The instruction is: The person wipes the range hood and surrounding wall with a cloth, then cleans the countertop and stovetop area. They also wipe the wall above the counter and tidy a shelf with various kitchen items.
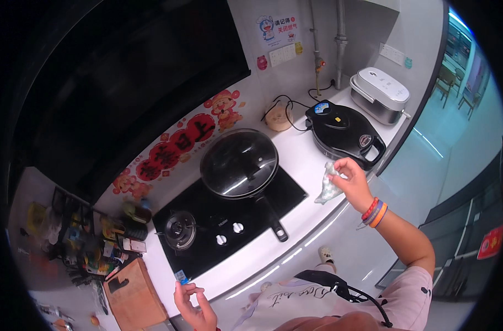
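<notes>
My right hand [352, 184] pinches a pale patterned cloth [329, 189] between thumb and fingers. It hangs in front of the black electric baking pan [345, 134], over the counter's front edge. My left hand [194, 308] is raised at the bottom of the view with fingers apart and nothing in them. Its index fingertip overlaps a small blue label [181, 277] at the near-left corner of the black glass gas hob [243, 211]; whether they touch, I cannot tell. A frying pan [272, 217] under a glass lid [239, 163] sits on the hob's right side, its handle towards me.
A white rice cooker [381, 93] stands at the far right, near a lidded tub [279, 118] and a black power cable [292, 103]. On the left lie a wooden cutting board [133, 296], a dark cleaver [118, 284] and crowded bottles. The range hood [144, 62] overhangs the hob.
</notes>
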`<act>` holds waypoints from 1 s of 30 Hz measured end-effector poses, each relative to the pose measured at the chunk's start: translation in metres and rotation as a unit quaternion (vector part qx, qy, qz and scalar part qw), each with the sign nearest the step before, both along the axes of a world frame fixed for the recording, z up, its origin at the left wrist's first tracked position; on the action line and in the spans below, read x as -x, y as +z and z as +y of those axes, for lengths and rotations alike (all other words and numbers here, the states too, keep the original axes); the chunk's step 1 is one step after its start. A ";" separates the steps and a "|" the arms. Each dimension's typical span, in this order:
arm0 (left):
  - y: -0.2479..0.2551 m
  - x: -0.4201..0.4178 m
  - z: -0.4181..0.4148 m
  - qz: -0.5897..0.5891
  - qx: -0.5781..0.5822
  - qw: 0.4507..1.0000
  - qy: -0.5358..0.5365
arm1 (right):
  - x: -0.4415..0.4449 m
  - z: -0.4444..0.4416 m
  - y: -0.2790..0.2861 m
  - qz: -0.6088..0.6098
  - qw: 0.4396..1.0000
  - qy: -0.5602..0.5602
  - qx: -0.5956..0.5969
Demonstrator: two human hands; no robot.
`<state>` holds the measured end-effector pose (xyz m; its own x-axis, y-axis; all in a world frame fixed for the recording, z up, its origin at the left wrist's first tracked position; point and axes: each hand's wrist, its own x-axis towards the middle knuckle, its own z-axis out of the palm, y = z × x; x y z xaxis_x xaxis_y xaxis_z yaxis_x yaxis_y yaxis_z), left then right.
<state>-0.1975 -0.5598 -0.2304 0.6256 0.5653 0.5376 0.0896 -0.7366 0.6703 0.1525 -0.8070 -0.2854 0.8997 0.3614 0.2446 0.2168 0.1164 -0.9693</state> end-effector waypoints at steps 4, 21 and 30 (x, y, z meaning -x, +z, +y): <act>-0.026 -0.048 -0.049 -0.027 0.001 0.996 0.090 | -0.065 -0.016 0.017 0.198 0.953 0.138 -0.181; -0.005 -0.111 -0.152 0.004 -0.014 0.982 0.189 | -0.111 -0.004 0.005 0.443 0.810 0.328 -0.198; 0.023 -0.202 -0.174 -0.067 -0.043 0.949 0.304 | -0.331 0.064 0.036 0.230 0.903 0.245 -0.268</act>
